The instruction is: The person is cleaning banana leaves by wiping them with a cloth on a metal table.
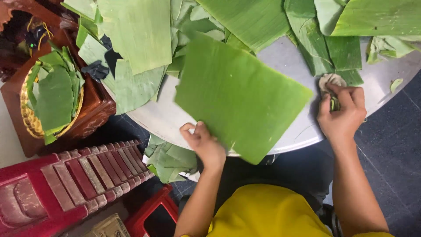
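Observation:
My left hand grips the near edge of a large, squarish piece of green banana leaf, which lies flat over the round grey table. My right hand is closed on a crumpled pale cloth pressed on the tabletop just right of the leaf. I wear a yellow top.
Many more banana leaf pieces are heaped across the far side of the table. A woven basket of leaf pieces rests on a brown wooden stand at left. Red plastic stools stand at lower left, with leaf scraps below the table edge.

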